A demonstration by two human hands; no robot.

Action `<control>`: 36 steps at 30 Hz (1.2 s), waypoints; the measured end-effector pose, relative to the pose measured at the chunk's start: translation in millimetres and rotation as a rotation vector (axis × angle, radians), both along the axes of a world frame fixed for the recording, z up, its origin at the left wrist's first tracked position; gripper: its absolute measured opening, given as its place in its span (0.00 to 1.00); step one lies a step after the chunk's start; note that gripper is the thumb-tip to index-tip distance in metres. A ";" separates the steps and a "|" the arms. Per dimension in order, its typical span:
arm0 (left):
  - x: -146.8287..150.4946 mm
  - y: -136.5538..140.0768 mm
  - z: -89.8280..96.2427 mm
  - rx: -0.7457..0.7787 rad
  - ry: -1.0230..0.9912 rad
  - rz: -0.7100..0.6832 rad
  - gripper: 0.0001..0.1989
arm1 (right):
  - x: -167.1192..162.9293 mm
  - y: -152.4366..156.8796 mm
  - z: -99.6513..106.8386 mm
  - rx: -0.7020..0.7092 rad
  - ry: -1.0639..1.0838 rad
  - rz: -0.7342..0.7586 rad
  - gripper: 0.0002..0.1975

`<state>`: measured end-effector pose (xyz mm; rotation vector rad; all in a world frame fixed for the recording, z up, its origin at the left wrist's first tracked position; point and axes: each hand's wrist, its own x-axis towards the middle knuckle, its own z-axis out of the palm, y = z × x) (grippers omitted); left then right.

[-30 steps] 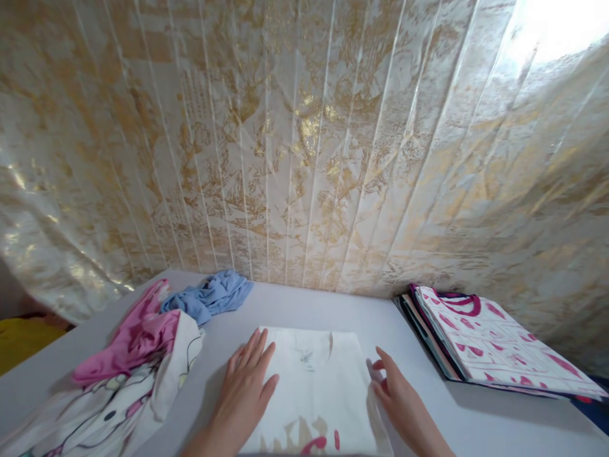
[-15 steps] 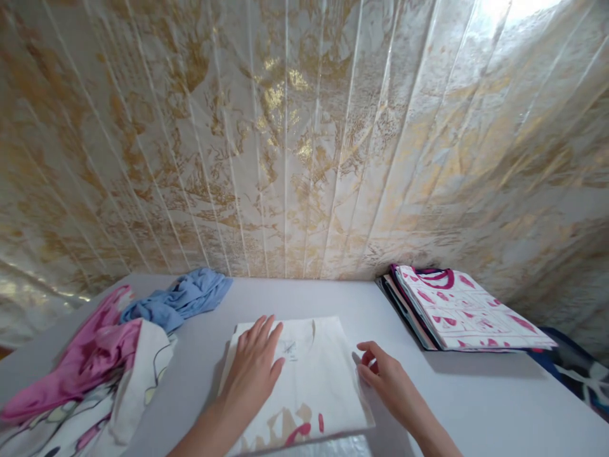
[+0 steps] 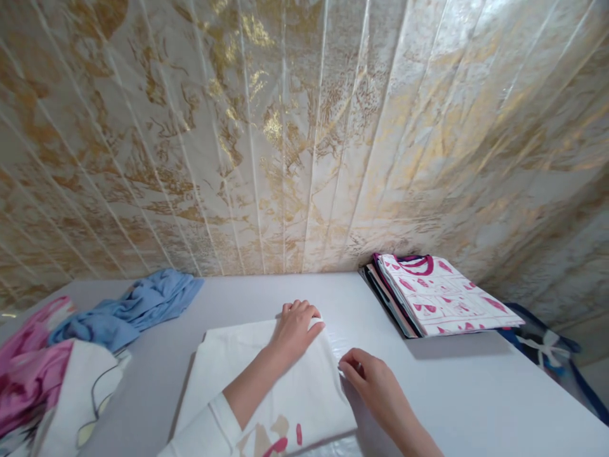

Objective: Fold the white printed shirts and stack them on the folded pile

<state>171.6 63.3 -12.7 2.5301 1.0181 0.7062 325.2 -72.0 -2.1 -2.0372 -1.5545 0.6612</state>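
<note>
A folded white T-shirt with a beige and red print near its front edge lies flat before me. Across it reaches my left hand, its fingers bent over the far edge by the right corner and its thumb close to that corner. My right hand is closed in a pinch at the shirt's right edge. Its fingertips meet the cloth there. Clear plastic shows from under the front edge. My left forearm and hand cover part of the shirt's upper middle.
At the back right stands a stack of folded clothes, a white and magenta printed shirt on top. Crumpled blue cloth and pink cloth lie on the left with a white printed garment. A patterned gold sheet hangs behind the table.
My left hand has moved from lying flat on the shirt's left part to its far right corner, fingers now bent. My right hand has closed in on the right edge. The view has swung rightward.
</note>
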 end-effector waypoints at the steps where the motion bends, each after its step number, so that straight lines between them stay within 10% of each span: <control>1: -0.4 -0.2 -0.8 -0.007 -0.013 -0.004 0.04 | -0.6 4.1 1.0 -0.011 -0.019 -0.016 0.11; 13: -4.4 3.9 -3.2 -0.069 -0.128 0.036 0.05 | -0.6 14.4 7.3 -0.073 0.246 0.056 0.06; 36: 5.3 -5.0 -1.1 0.081 -0.008 -0.017 0.02 | -8.8 11.4 13.0 -0.183 -0.162 0.098 0.17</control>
